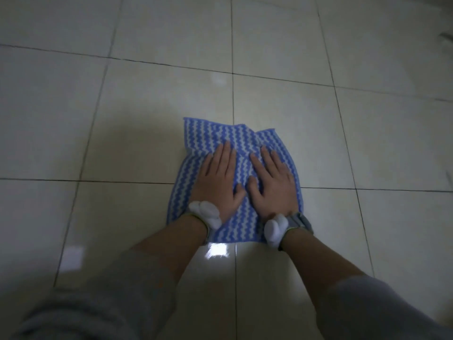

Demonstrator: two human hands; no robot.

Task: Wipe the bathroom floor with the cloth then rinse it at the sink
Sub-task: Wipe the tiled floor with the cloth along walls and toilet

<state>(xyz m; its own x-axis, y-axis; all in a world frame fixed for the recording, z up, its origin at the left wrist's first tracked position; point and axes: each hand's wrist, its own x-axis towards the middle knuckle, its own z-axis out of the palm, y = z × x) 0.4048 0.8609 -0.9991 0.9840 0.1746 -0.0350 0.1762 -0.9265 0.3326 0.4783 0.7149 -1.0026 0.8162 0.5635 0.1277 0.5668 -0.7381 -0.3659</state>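
A blue cloth with white wavy stripes (218, 133) lies spread on the pale tiled floor (282, 45), slightly bunched near its far right corner. My left hand (218, 182) lies flat on the cloth's left half, fingers straight and pointing away from me. Beside it, my right hand (272, 185) presses flat on the right half, fingers straight too. Both wrists carry a band with a white tag. The sink is not in view.
Glossy cream tiles with dark grout lines stretch on all sides. Light reflections show on the tile just below the cloth (217, 250) and at the lower left. My grey sleeves fill the bottom corners. A pale object sits at the top right edge (446, 35).
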